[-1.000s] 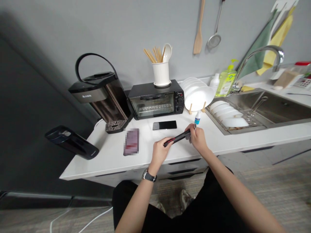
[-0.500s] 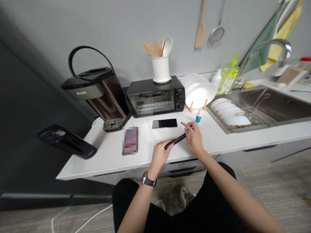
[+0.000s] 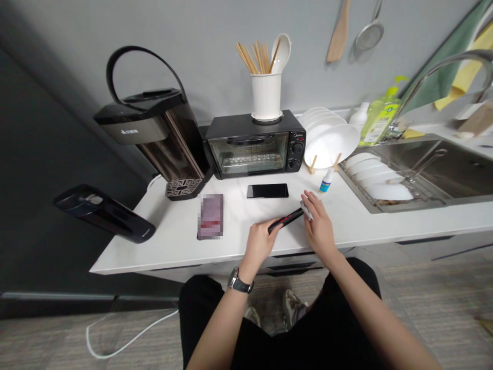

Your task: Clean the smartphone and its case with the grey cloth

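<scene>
My left hand (image 3: 259, 241) grips the near end of a slim black device with red marks (image 3: 285, 221), held edge-on just above the white counter (image 3: 162, 241). At the device's far end, my right hand (image 3: 318, 223) pinches a small white cloth or wipe (image 3: 307, 210) against it. A black phone (image 3: 267, 191) lies flat on the counter just behind my hands. A small white dropper bottle with a blue label (image 3: 327, 181) stands to the right of the phone. A watch sits on my left wrist.
A blurred dark card-like item (image 3: 210, 223) lies left of my hands. Behind stand a black toaster oven (image 3: 254, 145) with a white utensil holder (image 3: 265, 96) on top, a black water dispenser (image 3: 154, 139), white plates in a rack (image 3: 327, 141) and a steel sink (image 3: 435, 169).
My right hand opened briefly, then came back onto the far end of the device with the white wipe. The view shifted slightly right and down.
</scene>
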### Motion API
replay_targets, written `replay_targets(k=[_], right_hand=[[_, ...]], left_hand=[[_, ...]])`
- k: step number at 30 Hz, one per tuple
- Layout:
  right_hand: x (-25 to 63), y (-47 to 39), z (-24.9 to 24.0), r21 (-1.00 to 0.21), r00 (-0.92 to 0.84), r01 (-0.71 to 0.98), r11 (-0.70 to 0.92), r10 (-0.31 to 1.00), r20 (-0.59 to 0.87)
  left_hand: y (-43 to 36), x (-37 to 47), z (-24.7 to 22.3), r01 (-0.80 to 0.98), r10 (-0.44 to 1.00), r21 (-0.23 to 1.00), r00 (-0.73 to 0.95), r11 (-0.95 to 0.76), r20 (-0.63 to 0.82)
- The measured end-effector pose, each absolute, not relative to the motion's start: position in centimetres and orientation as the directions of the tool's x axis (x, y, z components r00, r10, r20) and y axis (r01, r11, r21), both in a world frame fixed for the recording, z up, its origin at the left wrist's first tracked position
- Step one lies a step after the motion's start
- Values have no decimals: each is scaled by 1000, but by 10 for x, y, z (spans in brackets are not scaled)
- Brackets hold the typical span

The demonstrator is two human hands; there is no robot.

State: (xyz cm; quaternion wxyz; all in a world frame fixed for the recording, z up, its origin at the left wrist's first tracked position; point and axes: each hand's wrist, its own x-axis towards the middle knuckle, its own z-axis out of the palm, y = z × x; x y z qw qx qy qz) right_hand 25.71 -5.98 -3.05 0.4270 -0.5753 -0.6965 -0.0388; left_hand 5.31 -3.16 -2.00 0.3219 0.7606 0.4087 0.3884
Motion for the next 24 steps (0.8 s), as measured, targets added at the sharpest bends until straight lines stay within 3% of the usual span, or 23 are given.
replay_targets(k=[5, 13, 20, 24], right_hand=[[238, -67, -15, -357, -101, 844, 400, 773, 626], [178, -80, -11, -150, -474, 748, 647, 678, 563], [278, -50, -18, -220, -213, 884, 412, 775, 595], [255, -59, -18, -289, -131, 882, 372, 783, 609]], left_hand=[[-31, 53, -24, 399, 879, 797, 351, -453, 324], [-29, 43, -39, 466, 883, 755, 327, -462, 338], [-31, 52, -20, 375, 865, 801, 381, -468, 327], [-31, 54, -23, 381, 864, 793, 372, -476, 339]])
